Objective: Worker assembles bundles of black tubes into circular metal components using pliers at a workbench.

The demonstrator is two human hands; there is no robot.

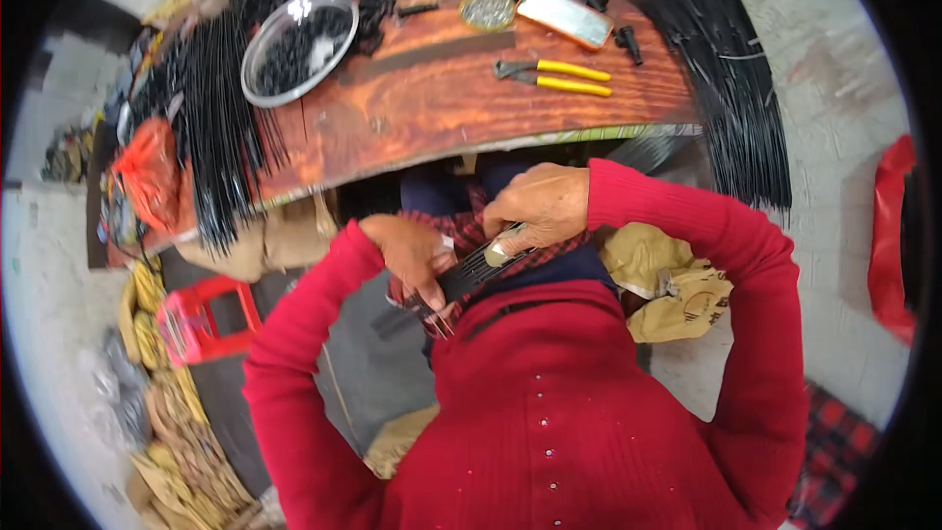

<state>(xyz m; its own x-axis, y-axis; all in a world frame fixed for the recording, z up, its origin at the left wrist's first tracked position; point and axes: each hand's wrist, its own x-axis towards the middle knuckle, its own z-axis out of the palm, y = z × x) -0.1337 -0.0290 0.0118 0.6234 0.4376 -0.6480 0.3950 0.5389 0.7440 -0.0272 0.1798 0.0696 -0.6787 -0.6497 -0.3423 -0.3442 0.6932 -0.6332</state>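
Over my lap, a short bundle of thin black strands point(472, 273) lies slantwise between my hands. My left hand point(408, 253) grips its lower left end, with a pale wrapping on one finger. Thin wire-like tips poke out past those fingers. My right hand point(542, 204) is closed on the upper right end, its thumb pressed along the top of the strands. What the fingers cover underneath is hidden. A checked cloth point(475, 216) shows behind the bundle.
On the wooden table point(422, 137) ahead are yellow-handled pliers point(559, 77), a bowl of small black parts point(263, 27), a round tin point(488, 10) and an orange-rimmed box point(565, 16). Long black strands point(721, 69) hang over the right edge. A red stool point(177, 326) stands at left.
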